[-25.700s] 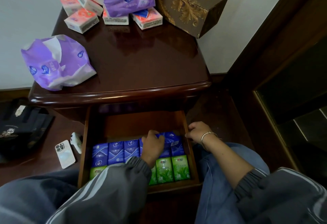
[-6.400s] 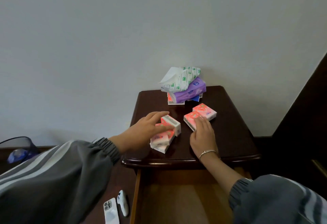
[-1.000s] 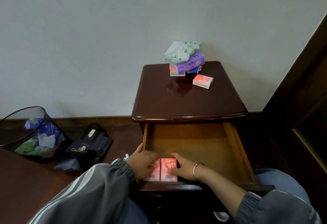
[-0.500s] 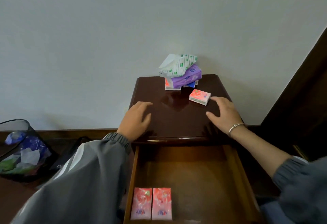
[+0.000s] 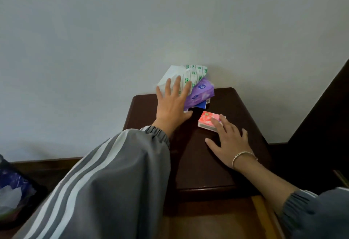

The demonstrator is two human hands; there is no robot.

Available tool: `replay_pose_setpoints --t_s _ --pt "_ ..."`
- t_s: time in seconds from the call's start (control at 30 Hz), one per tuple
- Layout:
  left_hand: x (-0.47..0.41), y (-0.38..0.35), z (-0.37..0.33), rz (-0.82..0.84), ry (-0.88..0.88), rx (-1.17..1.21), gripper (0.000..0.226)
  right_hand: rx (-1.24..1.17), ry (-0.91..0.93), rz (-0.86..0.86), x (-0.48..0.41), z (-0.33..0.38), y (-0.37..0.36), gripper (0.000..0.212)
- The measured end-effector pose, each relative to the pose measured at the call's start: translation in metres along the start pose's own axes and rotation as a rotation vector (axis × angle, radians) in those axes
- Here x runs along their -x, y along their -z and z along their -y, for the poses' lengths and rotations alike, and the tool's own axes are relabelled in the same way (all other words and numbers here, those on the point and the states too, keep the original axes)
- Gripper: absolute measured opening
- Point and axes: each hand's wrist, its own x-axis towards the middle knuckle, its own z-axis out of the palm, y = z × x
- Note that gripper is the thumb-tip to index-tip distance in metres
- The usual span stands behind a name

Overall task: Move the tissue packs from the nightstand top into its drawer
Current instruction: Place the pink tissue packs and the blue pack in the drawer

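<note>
From the head camera, your left hand (image 5: 172, 106) is stretched out over the back of the nightstand top (image 5: 200, 165), fingers (image 5: 177, 85) spread wide and flat, nothing gripped. The fingertips lie across the white-and-green tissue pack (image 5: 190, 74) at the top of the pile by the wall; whether they press on it or only hover in front of it you cannot tell from this angle. Under that pack sits the purple tissue pack (image 5: 200, 93), tilted, its left end hidden behind your hand, and a blue pack (image 5: 200, 104) peeks out beneath it. Your thumb points toward the pile's base.

Your right hand (image 5: 227, 140) is also open, fingers loosely splayed, palm down over the nightstand top. Its index and middle fingertips rest on the near right corner of the pink tissue pack (image 5: 207, 120), which lies flat on the nightstand top just in front of the pile and apart from it. The hand does not close around the pack. A metal bangle (image 5: 243, 156) circles the wrist.

Below the nightstand top's front edge, the drawer (image 5: 262, 214) stands pulled out; only its right side rail and a strip of floor show. Your grey striped sleeve (image 5: 98, 186) covers the left half of the nightstand.
</note>
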Motion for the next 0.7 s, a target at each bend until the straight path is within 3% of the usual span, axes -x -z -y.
replay_pose_setpoints --t_s 0.13,0.23,0.33,0.57,0.63,0.7 --pt "-0.025 -0.012 -0.01 0.084 -0.092 -0.042 0.087 -0.005 0.005 -0.021 0.0 0.0 0.0 0.069" --pt "-0.03 -0.012 -0.008 0.049 -0.139 -0.065 0.068 -0.016 0.007 -0.038 0.0 -0.002 -0.002 0.069" --pt "-0.03 -0.003 0.001 -0.001 -0.175 -0.095 0.065 -0.024 0.008 -0.052 0.0 -0.002 -0.002 0.069" --pt "0.017 0.049 0.058 -0.313 0.026 0.075 0.061 -0.044 -0.002 -0.043 -0.001 -0.001 -0.001 0.069" --pt "0.044 0.051 0.079 -0.282 0.075 -0.002 0.06 -0.051 -0.011 -0.038 -0.001 -0.001 0.0 0.068" --pt "0.073 0.047 0.093 -0.133 0.098 -0.096 0.061 -0.055 -0.01 -0.051 0.0 0.0 0.002 0.068"
